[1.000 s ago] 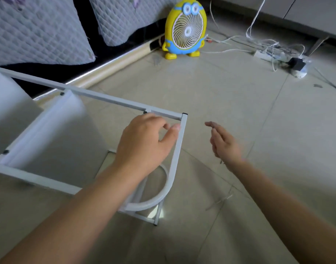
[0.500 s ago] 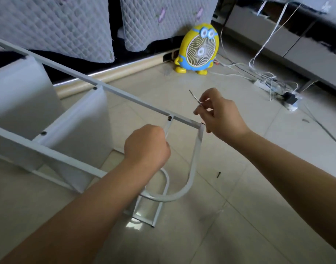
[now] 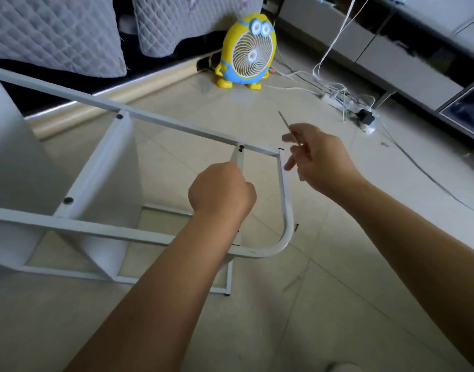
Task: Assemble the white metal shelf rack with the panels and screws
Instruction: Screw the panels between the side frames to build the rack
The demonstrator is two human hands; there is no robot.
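- Rack (image 3: 176, 130): white metal, lying on its side on the floor (image 3: 364, 264), filling the left and centre of the frame. Two long rails run from the left edge toward the centre, and a curved end piece closes them at lower centre.
- Panels (image 3: 115, 183): white, set between the rails. One is left of centre and a second is at the far left edge.
- Screws (image 3: 119, 116): dark heads seated at the rail joints. Two are on the upper rail and one on the lower rail.
- Loose screw (image 3: 296, 227): small and dark, on the floor just right of the curved end piece.
- Left hand (image 3: 221, 193): centre of the frame, fingers clenched round a short white bar (image 3: 237, 158) that drops from the upper rail.
- Right hand (image 3: 319, 162): right of centre, just beside the rack's upper corner. Thumb and forefinger pinch a thin metal rod (image 3: 285, 122), its tip pointing up and left. The other fingers are loosely spread. Whether the little finger touches the frame cannot be told.
- Fan (image 3: 248, 52): yellow and blue cartoon figure, upright on the floor at upper centre.
- Power strip (image 3: 338, 100): upper right, with tangled white cables.
- Quilted grey covers (image 3: 56, 30): upper left.
- Grey cabinet (image 3: 391, 63): upper right.
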